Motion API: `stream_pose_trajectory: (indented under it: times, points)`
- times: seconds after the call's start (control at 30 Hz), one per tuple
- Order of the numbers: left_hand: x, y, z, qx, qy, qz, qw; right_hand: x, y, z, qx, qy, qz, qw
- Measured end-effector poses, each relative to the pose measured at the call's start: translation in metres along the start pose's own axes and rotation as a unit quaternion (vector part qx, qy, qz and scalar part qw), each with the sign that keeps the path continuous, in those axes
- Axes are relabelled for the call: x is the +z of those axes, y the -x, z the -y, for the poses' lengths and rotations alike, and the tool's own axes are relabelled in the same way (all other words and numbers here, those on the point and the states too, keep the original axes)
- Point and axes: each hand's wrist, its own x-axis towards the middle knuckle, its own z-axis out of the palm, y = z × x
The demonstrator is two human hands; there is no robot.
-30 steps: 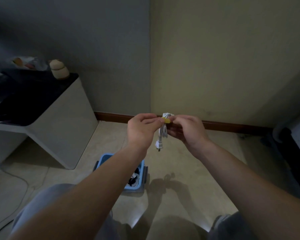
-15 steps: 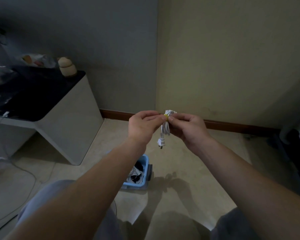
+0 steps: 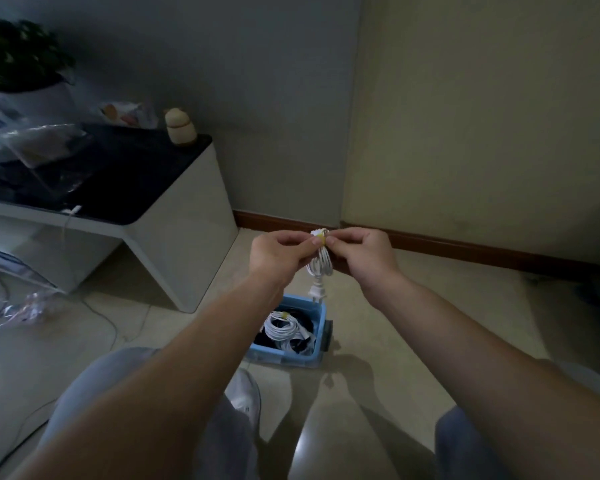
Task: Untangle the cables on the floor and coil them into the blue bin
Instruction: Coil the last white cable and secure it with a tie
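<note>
While both arms reach out ahead of me, my left hand (image 3: 278, 252) and right hand (image 3: 364, 252) meet, fingertips of each pinched together on a yellow tie (image 3: 321, 240) at the top of a small white cable bundle (image 3: 321, 265). Curled fingers hide most of the tie; whether it is fastened, cannot tell. The bundle hangs between my hands, its plug (image 3: 316, 292) dangling lowest, in the air over the blue bin (image 3: 321, 341). The bin sits on the floor, its left part covered by my left forearm. Inside it: a white coil (image 3: 281, 329) with a yellow band, plus dark cables too dim to separate. A thin cord (image 3: 108, 320) trails over the tiles at left, both ends lost.
</note>
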Motion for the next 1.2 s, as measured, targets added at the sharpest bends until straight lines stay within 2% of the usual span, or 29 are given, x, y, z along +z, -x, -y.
stream_pose_trajectory:
  times: [0.1,0.2,0.33,0.47,0.6,0.7,0.77,0.83,0.97,1.13,1.2]
  points:
    - [-0.012,0.0,0.007,-0.005,0.003,-0.031,1.0,0.016,-0.004,-0.007,-0.021,0.07,-0.019,0.997]
    - [-0.022,-0.001,0.009,-0.001,-0.008,-0.044,0.999,0.026,-0.007,-0.008,-0.026,0.091,-0.001,0.996]
    - [-0.035,-0.009,0.012,-0.01,-0.012,-0.022,1.0,0.031,-0.011,-0.01,-0.036,0.123,0.032,0.991]
    - [-0.044,-0.023,0.025,-0.045,0.03,-0.014,0.998,0.038,-0.026,-0.023,-0.044,0.189,0.041,0.98]
    - [-0.048,-0.036,0.047,-0.09,0.02,0.0,0.996,0.036,-0.047,-0.044,-0.032,0.219,0.066,0.973]
    - [-0.051,-0.052,0.08,-0.074,-0.105,-0.035,0.991,0.034,-0.057,-0.068,-0.011,0.244,0.083,0.966]
    - [-0.058,-0.065,0.11,-0.028,-0.239,-0.07,0.968,0.034,-0.064,-0.089,0.014,0.252,0.103,0.962]
    - [-0.067,-0.076,0.14,-0.006,-0.334,-0.032,0.942,0.034,-0.07,-0.112,0.034,0.252,0.122,0.959]
    - [-0.081,-0.1,0.195,-0.051,-0.344,0.085,0.934,0.031,-0.086,-0.157,0.07,0.229,0.154,0.959]
    - [-0.081,-0.107,0.217,-0.099,-0.401,0.081,0.907,0.029,-0.098,-0.208,0.107,0.205,0.152,0.961]
    - [-0.081,-0.109,0.23,-0.12,-0.434,0.074,0.89,0.031,-0.102,-0.229,0.107,0.249,0.156,0.95]
